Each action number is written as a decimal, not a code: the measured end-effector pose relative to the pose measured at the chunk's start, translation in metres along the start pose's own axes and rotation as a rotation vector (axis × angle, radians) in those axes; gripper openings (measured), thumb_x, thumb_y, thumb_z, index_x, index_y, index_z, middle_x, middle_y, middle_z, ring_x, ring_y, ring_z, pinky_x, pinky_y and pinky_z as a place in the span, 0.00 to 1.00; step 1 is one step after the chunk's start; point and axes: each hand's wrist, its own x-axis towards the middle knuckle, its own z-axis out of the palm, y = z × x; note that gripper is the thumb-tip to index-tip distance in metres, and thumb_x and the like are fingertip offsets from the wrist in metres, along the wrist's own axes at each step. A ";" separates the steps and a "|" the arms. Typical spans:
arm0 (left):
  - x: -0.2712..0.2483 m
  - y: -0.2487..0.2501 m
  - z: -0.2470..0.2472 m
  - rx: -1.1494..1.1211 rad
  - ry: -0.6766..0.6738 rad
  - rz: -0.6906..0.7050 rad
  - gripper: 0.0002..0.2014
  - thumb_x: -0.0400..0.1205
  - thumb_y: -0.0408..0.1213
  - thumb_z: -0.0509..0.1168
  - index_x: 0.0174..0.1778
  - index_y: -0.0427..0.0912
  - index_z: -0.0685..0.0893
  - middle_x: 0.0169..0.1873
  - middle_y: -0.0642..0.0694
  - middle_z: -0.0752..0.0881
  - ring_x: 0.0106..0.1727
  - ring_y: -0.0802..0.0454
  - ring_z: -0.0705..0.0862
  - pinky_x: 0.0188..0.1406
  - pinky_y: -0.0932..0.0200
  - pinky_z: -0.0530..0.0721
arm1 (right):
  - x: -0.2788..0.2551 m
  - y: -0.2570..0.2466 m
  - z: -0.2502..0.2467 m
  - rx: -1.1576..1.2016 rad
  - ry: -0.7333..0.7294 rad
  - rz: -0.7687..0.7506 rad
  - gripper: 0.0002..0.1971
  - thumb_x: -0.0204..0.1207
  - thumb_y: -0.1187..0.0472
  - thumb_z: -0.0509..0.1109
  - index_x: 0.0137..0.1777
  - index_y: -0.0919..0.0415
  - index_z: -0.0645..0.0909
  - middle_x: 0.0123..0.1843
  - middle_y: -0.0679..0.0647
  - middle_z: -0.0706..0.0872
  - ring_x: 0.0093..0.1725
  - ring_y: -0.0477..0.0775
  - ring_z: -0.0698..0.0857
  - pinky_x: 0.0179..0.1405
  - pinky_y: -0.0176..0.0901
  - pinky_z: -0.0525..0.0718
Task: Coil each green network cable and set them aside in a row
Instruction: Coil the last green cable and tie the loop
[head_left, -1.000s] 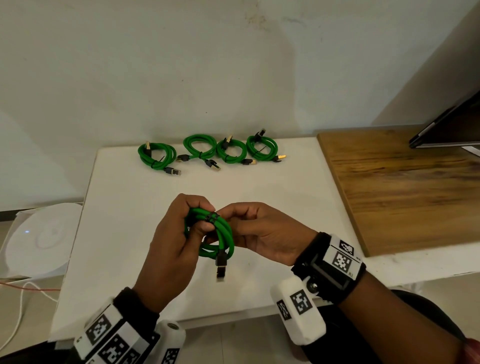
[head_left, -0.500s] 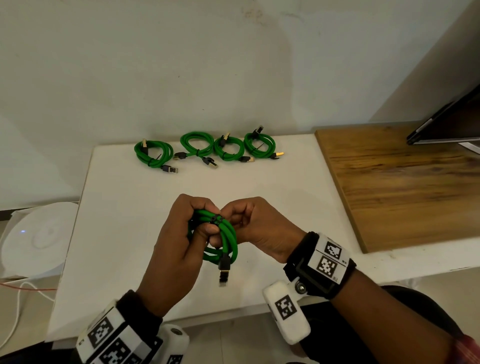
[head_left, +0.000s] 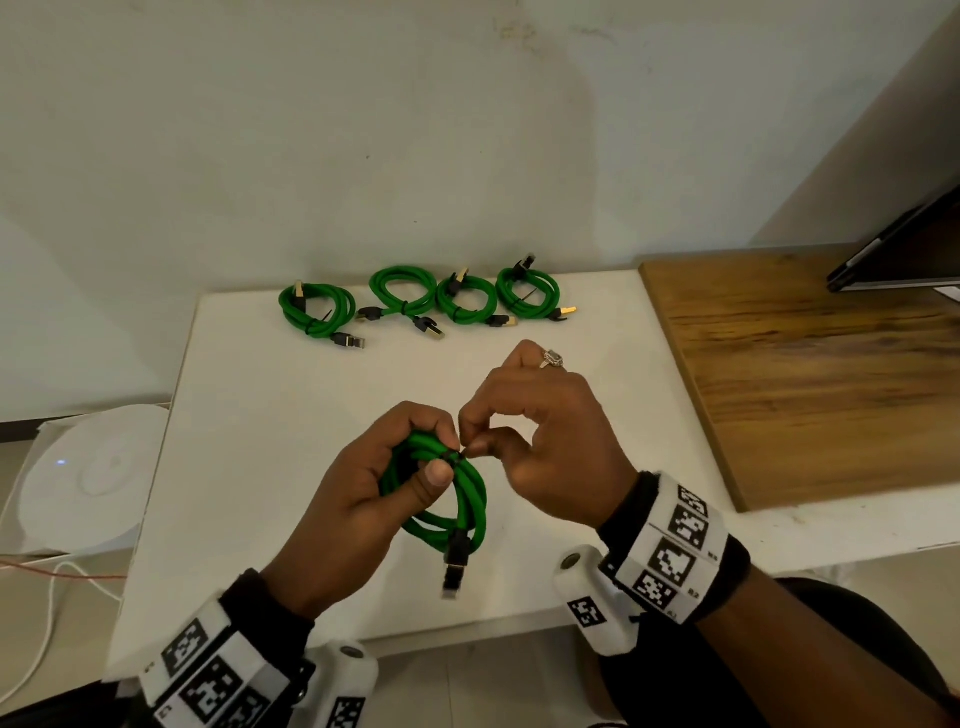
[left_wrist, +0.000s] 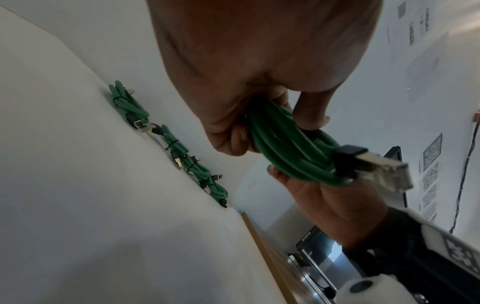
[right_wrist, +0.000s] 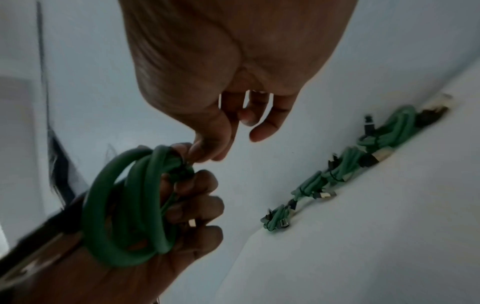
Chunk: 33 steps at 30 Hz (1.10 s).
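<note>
My left hand (head_left: 410, 467) grips a coiled green network cable (head_left: 467, 499) above the white table (head_left: 270, 426), fingers and thumb wrapped round the bundle; the coil (left_wrist: 291, 148) and the coil (right_wrist: 130, 205) show in both wrist views. A black-booted plug (head_left: 456, 558) hangs down from it. My right hand (head_left: 467, 447) pinches a thin black tie (head_left: 453, 457) wound round the coil's top, its other fingers raised. Several tied green coils (head_left: 415, 299) lie in a row along the table's far edge, also seen as the row of coils (left_wrist: 176, 148) and the row of coils (right_wrist: 337, 170).
A wooden board (head_left: 810, 374) adjoins the table on the right, with a dark screen (head_left: 904, 260) at its far corner. A white round device (head_left: 78, 478) sits low at the left, with white and red wires (head_left: 47, 597) on the floor.
My right hand has shifted from cupping the coil to pinching the black tie with thumb and forefinger, other fingers lifted. The left hand keeps its grip on the coil.
</note>
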 end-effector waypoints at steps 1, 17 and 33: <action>0.001 0.001 0.000 -0.006 0.000 0.006 0.06 0.83 0.47 0.66 0.51 0.52 0.83 0.44 0.54 0.84 0.44 0.55 0.81 0.46 0.68 0.78 | 0.000 -0.002 0.000 -0.059 0.009 -0.062 0.13 0.67 0.79 0.75 0.39 0.60 0.88 0.36 0.46 0.87 0.41 0.54 0.74 0.43 0.48 0.71; -0.002 0.014 -0.003 -0.148 0.096 0.030 0.13 0.78 0.45 0.71 0.58 0.54 0.83 0.42 0.46 0.82 0.42 0.49 0.81 0.43 0.60 0.84 | -0.006 -0.033 0.006 0.909 0.197 0.461 0.24 0.71 0.75 0.80 0.63 0.61 0.75 0.40 0.57 0.91 0.42 0.56 0.89 0.49 0.45 0.87; -0.003 0.013 -0.008 -0.315 0.119 0.047 0.10 0.75 0.39 0.70 0.50 0.50 0.80 0.41 0.39 0.79 0.43 0.38 0.78 0.46 0.37 0.81 | -0.007 -0.033 0.010 1.040 0.131 0.456 0.12 0.71 0.69 0.78 0.54 0.63 0.89 0.42 0.61 0.92 0.42 0.57 0.91 0.47 0.44 0.89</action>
